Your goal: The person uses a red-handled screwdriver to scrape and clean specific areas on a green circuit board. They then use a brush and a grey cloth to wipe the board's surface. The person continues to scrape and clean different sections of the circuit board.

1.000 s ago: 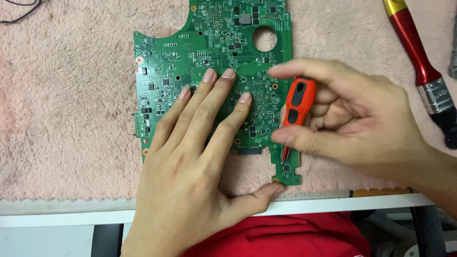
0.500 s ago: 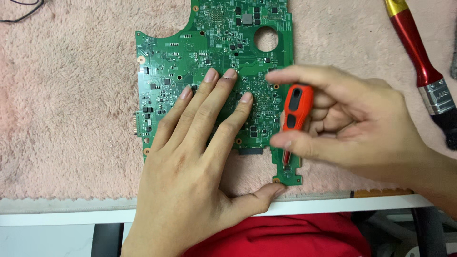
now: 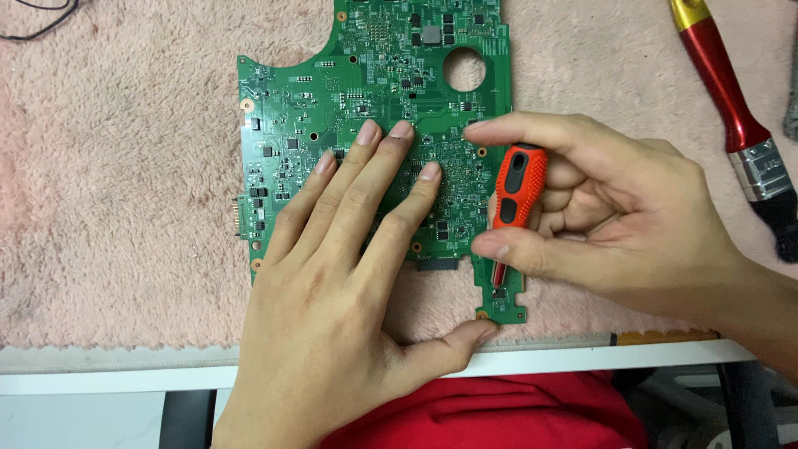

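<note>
- A fuzzy pale pink towel-like cloth (image 3: pixel 125 208) covers the work surface and gives a soft, matted bed; its near hem lies along the edge of a white table (image 3: pixel 100 378).
- A flat green printed circuit board (image 3: pixel 291 108) with tiny dark chips, copper-ringed screw holes and one large round cut-out lies on the cloth in the middle of the view. Its top is cut off by the frame, and much of its lower half is hidden under the hands.
- The left hand (image 3: pixel 332 291) lies palm down on the board, fingers straight and spread, pressing flat and gripping nothing. Its thumb stretches right to touch the board's lower right corner tab.
- The right hand (image 3: pixel 615 216) comes in from the right, wrist raised, fingers curled. Its forefinger and thumb pinch a small screwdriver with a ribbed orange and black plastic handle (image 3: pixel 517 187), held nearly upright.
- The screwdriver's thin shaft drops to the narrow lower right tab of the board; the tip is too small to make out.
- A paintbrush with a glossy red handle, silver metal ferrule and dark bristles (image 3: pixel 731 100) lies at the upper right, apart from the hands and cut off at both ends.
- Red fabric (image 3: pixel 499 416) shows below the table edge.
- A thin black cable (image 3: pixel 41 21) curls at the top left corner, mostly out of view.
</note>
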